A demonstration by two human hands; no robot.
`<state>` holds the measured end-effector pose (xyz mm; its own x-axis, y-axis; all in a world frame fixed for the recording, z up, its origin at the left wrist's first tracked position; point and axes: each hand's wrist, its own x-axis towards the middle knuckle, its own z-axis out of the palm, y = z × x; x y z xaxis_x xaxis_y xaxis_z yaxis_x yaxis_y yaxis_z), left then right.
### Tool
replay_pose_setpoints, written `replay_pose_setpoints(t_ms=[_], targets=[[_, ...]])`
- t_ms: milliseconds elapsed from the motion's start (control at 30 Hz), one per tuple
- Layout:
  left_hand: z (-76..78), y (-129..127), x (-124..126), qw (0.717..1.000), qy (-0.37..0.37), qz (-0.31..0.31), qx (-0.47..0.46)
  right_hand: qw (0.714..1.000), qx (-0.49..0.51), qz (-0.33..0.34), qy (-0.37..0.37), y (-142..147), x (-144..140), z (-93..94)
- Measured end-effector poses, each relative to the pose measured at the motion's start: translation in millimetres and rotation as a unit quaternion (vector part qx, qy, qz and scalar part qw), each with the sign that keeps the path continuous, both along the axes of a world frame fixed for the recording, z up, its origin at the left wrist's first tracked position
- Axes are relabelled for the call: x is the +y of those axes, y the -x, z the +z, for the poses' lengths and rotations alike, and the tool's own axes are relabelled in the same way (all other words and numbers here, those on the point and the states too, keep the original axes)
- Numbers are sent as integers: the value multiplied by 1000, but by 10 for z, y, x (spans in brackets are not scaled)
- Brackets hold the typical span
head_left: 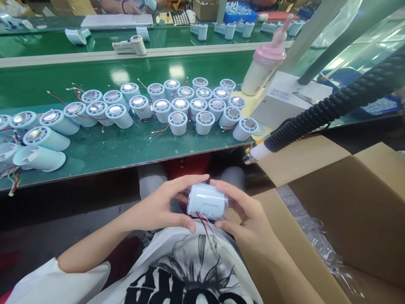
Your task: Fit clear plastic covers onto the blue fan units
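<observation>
The left hand (pixel 167 207) and right hand (pixel 249 213) are gripping a canister (pixel 207 202) by its ends off the worktop's (pixel 136 145) near edge, seemingly leaving its wires (pixel 203 222) free. More canisters (pixel 178 126) are lining that edge, presumably for reach.

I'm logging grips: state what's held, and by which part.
A pale blue cylinder with trailing wires, by its ends: left hand around one, right hand around the other.

At the left end of the bench (pixel 95 158), outermost cups (pixel 6 153) are cut off; print (pixel 281 93) on the white box (pixel 268 109) is illegibly small; the held cylinder (pixel 207 202) hides its far side.
</observation>
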<state>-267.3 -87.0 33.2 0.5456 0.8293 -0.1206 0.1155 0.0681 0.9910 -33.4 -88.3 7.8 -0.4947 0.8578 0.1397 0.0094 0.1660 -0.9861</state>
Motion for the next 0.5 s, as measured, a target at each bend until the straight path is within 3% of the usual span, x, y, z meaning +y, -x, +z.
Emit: replay_pose_setpoints(t_ms=[67, 100, 333, 500], targets=[[-9, 25, 3, 999, -37, -18, 3, 990, 56, 16, 132, 2, -31, 11], [-13, 32, 1, 999, -39, -25, 1, 983, 75, 21, 164, -4, -41, 16], [-69, -20, -9, 994, 84, -27, -58, 995, 8, 11, 96, -59, 29, 3], [-188, -18, 26, 979, 198, 7, -36, 975, 25, 29, 219, 90, -30, -87]])
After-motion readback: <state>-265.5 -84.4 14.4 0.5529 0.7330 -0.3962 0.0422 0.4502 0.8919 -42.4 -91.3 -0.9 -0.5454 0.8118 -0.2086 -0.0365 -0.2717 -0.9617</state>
